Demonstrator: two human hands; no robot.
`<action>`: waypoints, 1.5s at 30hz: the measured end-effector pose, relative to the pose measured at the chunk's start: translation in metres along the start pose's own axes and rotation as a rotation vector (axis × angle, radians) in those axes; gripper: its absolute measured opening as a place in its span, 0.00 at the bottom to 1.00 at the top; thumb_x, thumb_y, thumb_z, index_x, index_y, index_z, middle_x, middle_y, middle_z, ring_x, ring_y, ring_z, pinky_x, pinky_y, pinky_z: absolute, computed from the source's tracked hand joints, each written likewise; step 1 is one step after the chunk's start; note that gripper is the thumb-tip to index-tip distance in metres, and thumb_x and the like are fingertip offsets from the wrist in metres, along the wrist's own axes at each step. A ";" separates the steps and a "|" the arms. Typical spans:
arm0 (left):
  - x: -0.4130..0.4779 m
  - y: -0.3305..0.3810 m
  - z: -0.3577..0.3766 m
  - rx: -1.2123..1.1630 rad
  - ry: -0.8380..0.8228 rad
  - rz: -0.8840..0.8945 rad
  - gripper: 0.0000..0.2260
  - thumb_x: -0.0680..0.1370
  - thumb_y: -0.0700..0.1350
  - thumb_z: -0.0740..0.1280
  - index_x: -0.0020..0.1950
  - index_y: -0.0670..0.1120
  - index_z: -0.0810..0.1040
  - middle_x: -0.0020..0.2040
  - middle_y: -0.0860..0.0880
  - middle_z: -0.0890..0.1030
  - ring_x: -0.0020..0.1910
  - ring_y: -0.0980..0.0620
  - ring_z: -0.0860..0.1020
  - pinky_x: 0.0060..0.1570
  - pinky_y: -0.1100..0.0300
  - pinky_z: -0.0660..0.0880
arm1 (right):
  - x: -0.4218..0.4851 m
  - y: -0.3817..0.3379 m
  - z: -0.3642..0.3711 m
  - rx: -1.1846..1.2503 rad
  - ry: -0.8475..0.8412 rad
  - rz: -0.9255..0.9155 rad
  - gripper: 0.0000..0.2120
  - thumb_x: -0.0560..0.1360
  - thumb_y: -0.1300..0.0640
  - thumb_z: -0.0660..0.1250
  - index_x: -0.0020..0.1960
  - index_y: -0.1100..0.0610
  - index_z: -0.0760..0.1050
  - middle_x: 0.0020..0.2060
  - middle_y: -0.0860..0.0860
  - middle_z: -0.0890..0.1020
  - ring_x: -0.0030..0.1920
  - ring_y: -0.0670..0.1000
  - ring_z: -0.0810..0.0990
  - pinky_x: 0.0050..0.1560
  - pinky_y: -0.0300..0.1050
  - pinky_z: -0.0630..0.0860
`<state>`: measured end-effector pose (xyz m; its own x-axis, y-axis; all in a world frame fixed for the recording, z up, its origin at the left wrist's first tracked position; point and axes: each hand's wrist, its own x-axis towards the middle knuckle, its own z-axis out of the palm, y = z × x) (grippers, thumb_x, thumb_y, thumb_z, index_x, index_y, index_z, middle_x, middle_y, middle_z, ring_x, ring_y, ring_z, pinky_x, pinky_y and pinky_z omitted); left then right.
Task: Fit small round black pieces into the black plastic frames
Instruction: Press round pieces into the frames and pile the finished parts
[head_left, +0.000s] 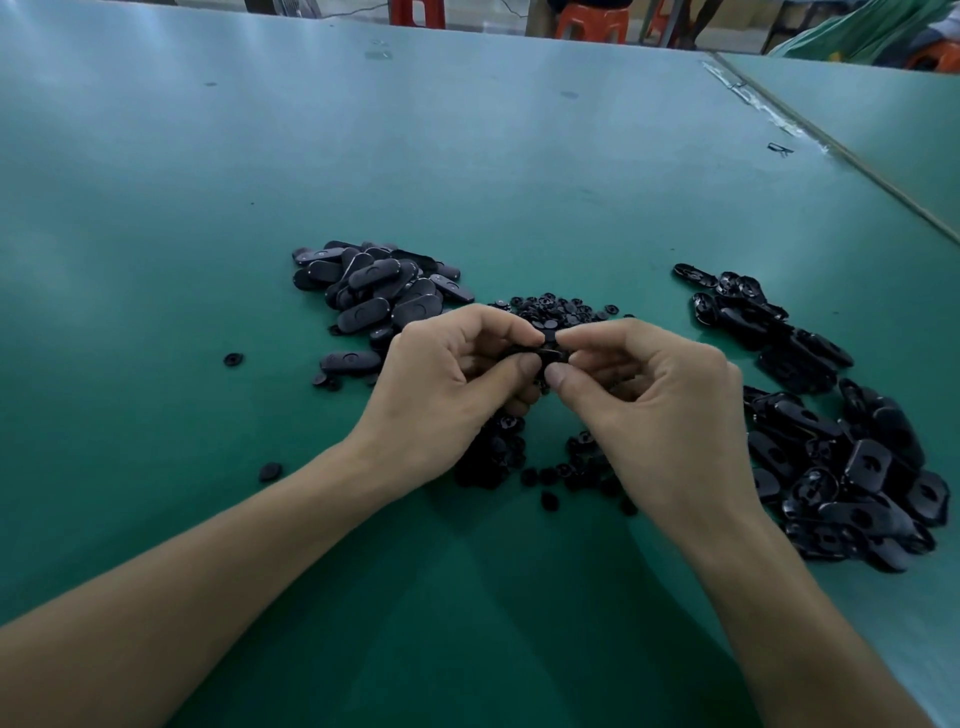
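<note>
Mid-fit on one: my left hand pinches a black plastic frame and my right hand grips a small round black piece, though both are mostly hidden, just over the loose heap of round pieces. The pile of closed oblong parts on the left looks done; the bigger pile of open frames on the right is left to do.

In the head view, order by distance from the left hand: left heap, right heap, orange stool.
1. Left heap, beside the left hand.
2. Right heap, beyond the right hand.
3. Orange stool, past the table's far edge.
</note>
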<state>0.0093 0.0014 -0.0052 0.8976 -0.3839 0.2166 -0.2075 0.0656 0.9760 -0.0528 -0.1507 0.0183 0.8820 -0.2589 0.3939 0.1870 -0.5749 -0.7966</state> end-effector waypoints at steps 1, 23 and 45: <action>0.000 0.000 0.000 -0.007 -0.012 0.001 0.09 0.78 0.31 0.69 0.49 0.45 0.80 0.37 0.48 0.85 0.35 0.53 0.83 0.38 0.62 0.80 | 0.001 0.001 -0.001 0.002 -0.023 0.011 0.11 0.72 0.60 0.77 0.49 0.46 0.84 0.39 0.42 0.85 0.41 0.40 0.83 0.45 0.32 0.78; -0.002 0.008 -0.001 -0.038 0.000 -0.021 0.09 0.75 0.31 0.72 0.49 0.45 0.83 0.38 0.47 0.87 0.36 0.50 0.86 0.40 0.63 0.81 | 0.006 0.008 -0.001 0.166 -0.119 0.209 0.05 0.72 0.59 0.76 0.43 0.50 0.82 0.37 0.44 0.86 0.39 0.43 0.85 0.43 0.40 0.80; 0.040 0.009 -0.060 0.296 0.455 0.007 0.06 0.76 0.41 0.75 0.43 0.51 0.82 0.32 0.59 0.84 0.30 0.62 0.81 0.28 0.68 0.75 | 0.014 0.022 -0.043 -0.918 -0.045 0.551 0.15 0.79 0.59 0.60 0.64 0.52 0.76 0.66 0.56 0.71 0.66 0.61 0.63 0.63 0.55 0.62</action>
<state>0.0665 0.0424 0.0138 0.9599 0.0575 0.2743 -0.2557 -0.2208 0.9412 -0.0548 -0.2009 0.0261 0.7642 -0.6428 0.0529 -0.6221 -0.7563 -0.2027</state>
